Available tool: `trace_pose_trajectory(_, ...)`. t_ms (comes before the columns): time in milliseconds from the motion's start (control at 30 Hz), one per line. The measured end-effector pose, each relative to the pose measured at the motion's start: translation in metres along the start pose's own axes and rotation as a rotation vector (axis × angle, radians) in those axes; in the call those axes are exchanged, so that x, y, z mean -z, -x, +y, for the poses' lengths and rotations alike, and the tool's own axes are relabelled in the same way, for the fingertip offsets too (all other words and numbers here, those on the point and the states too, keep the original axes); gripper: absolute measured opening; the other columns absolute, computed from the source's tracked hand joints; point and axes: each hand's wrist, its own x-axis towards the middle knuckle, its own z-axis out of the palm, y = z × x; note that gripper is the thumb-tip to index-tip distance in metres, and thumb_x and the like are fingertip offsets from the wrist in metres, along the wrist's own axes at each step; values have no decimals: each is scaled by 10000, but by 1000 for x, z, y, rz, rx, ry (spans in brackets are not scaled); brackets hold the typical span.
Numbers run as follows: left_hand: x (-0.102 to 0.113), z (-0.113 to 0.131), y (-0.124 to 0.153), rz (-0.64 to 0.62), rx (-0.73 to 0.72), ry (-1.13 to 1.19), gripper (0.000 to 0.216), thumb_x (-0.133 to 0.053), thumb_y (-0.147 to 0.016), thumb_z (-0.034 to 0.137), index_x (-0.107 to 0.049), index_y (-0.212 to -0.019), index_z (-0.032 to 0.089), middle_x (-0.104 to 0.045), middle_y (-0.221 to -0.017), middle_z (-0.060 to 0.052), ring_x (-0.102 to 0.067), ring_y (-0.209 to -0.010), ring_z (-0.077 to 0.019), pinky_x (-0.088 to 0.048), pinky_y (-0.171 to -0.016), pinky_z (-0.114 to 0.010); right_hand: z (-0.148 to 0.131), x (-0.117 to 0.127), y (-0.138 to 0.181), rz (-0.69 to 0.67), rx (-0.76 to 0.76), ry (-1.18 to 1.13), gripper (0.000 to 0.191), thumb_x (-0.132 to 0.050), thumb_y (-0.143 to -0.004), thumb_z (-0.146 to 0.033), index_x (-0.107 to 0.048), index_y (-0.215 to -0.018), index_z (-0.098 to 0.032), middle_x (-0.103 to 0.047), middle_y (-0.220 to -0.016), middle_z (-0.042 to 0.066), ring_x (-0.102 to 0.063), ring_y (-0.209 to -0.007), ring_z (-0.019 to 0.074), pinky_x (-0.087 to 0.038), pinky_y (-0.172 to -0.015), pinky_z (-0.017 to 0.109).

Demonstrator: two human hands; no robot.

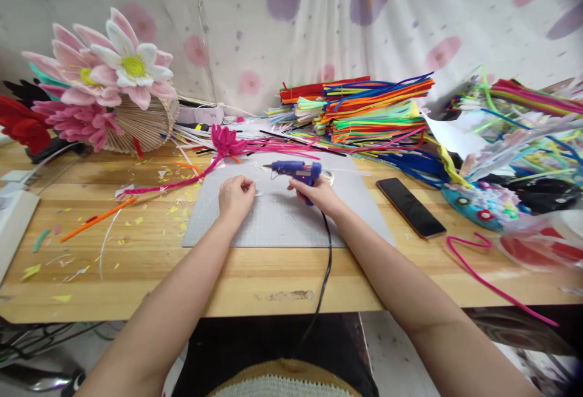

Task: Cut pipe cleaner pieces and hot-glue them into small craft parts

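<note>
My right hand is wrapped round the handle of a blue hot glue gun, held above the grey mat with its nozzle pointing left. A black cord runs down from the gun over the table's front edge. Close by on the left, my left hand is closed in a pinch over the mat. Something small and whitish shows at its fingertips, too small to name. Behind the hands lies a magenta pipe-cleaner flower, its long stem stretching to the left.
Bundles of coloured pipe cleaners are piled at the back. A phone lies right of the mat, near a bent pink pipe cleaner. Pink and white fuzzy flowers stand at the back left. Yellow scraps and an orange pipe cleaner litter the left.
</note>
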Motion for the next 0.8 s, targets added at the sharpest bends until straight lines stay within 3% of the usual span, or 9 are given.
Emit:
trace_pose_trajectory(100,1,-1,1,0,12,-6,130,-516,-725,294,-597,-679,202,-632,-710,-33,-573,-731,-186,-418,-723,-322,10,-11,0,0,8,143,420,-594,-665,-569,-629,-697,-152,-572,-541,13,-467,-440,92,-391,-460,242)
trace_pose_trajectory(233,2,1,1,-18,20,-14,127,-518,-718,297,-593,-668,207,-629,-698,-31,-571,-725,-185,-418,-713,-318,17,-12,-1,65,67,309,401,-601,-669,-555,-651,-791,-177,-622,-623,29,-557,-581,155,-434,-561,276)
trace_pose_trajectory(400,2,2,1,-24,3,-24,133,-513,-718,295,-588,-654,206,-624,-682,-33,-570,-719,-186,-419,-709,-318,14,-14,1,33,135,360,350,-592,-711,-487,-653,-870,-181,-669,-803,52,-594,-722,185,-461,-694,323)
trace_pose_trajectory(800,3,4,2,-31,-5,-32,118,-512,-713,280,-585,-660,204,-626,-691,-37,-570,-726,-193,-415,-713,-324,16,-15,2,12,180,394,359,-573,-720,-505,-659,-848,-182,-655,-729,34,-581,-657,173,-452,-643,299)
